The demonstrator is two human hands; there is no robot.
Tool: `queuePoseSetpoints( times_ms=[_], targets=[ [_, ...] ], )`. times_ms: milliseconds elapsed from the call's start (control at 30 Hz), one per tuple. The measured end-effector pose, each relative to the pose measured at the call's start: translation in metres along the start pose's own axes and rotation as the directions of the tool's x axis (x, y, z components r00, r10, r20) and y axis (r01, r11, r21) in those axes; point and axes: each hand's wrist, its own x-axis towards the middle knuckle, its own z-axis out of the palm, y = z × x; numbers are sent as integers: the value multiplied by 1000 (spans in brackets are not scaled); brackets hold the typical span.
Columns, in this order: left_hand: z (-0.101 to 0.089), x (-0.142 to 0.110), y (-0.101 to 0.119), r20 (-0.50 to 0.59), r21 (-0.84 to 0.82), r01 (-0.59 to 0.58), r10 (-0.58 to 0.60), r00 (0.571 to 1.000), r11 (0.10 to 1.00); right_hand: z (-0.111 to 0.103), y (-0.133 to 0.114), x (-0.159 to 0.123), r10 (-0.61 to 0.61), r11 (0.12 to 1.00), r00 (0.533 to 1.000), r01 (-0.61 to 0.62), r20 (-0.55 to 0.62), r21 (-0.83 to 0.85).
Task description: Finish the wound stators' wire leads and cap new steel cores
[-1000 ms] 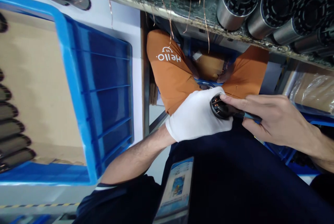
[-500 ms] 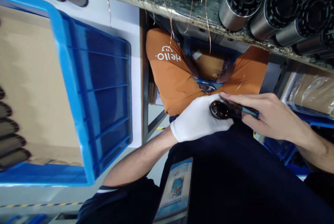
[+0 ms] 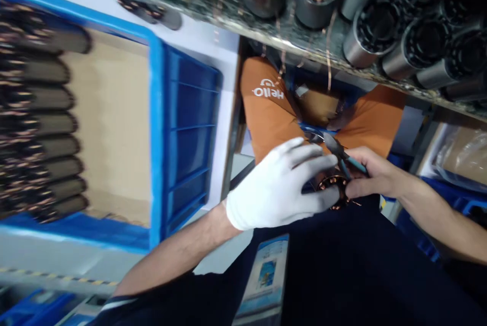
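A motor stator (image 3: pixel 334 182) with a ring of copper windings is held low over my lap, its wound end facing up. Around it reach the fingers of my left hand (image 3: pixel 281 184), in a white glove, partly spread; they cover much of its body. In my bare right hand (image 3: pixel 376 176) is a pair of cutting pliers (image 3: pixel 333 146) with teal handles, the jaws beyond the stator's far side. The right thumb is at the stator's rim. A short copper wire end sticks out below that thumb.
A worn bench edge (image 3: pixel 300 44) runs across the top, carrying several metal stators (image 3: pixel 365 52) and hanging copper wires. On the left, a blue crate (image 3: pixel 155 128) holds rows of wound stators (image 3: pixel 61 123). A plastic-covered box (image 3: pixel 464 156) stands at the right.
My left hand has shifted its hold, with fingers now over the stator. The stator shows more copper. The pliers have swung away from its end. The view has moved left.
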Motion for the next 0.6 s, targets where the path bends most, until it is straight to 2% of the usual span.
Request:
queuePoseSetpoints(
  times_ms=[33, 100, 167, 200, 233, 267, 333, 400, 433, 467, 500, 600],
  targets=[
    [-10, -1, 0, 32, 1, -15, 15, 999, 1000, 4, 0, 4, -3, 1000, 1000, 3, -3, -1],
    [-29, -9, -3, 3, -10, 13, -13, 1000, 1000, 12, 1, 9, -26, 998, 998, 23, -64, -59],
    [-50, -28, -11, -143, 68, 155, -144, 979, 986, 14, 4, 10, -55, 986, 987, 30, -150, -164],
    [-62, -42, -18, -260, 137, 272, -230, 938, 953, 13, 7, 10, -63, 975, 981, 22, -185, -220],
    [-76, -57, -27, -388, 205, 407, -308, 869, 890, 9, 11, 8, -70, 964, 974, 11, -215, -266],
    [-90, -73, -38, -511, 249, 550, -374, 774, 797, 5, 16, 7, -74, 954, 967, -3, -246, -298],
    [-118, -103, -65, -689, 261, 803, -479, 543, 535, -6, 29, 4, -73, 944, 951, -32, -300, -330],
    [-140, -126, -98, -753, 182, 956, -593, 285, 229, -14, 43, 2, -52, 939, 936, -73, -348, -335],
    [-149, -135, -115, -764, 150, 983, -618, 185, 108, -17, 48, 2, -38, 937, 929, -95, -369, -336],
    [-155, -142, -131, -773, 130, 991, -621, 128, 42, -19, 53, 1, -25, 934, 924, -115, -382, -339],
    [-160, -146, -146, -782, 120, 993, -616, 93, -3, -19, 57, 2, -12, 929, 921, -135, -390, -346],
    [-163, -154, -177, -805, 122, 991, -590, 64, -59, -15, 66, 3, 13, 911, 920, -173, -391, -375]
  ],
)
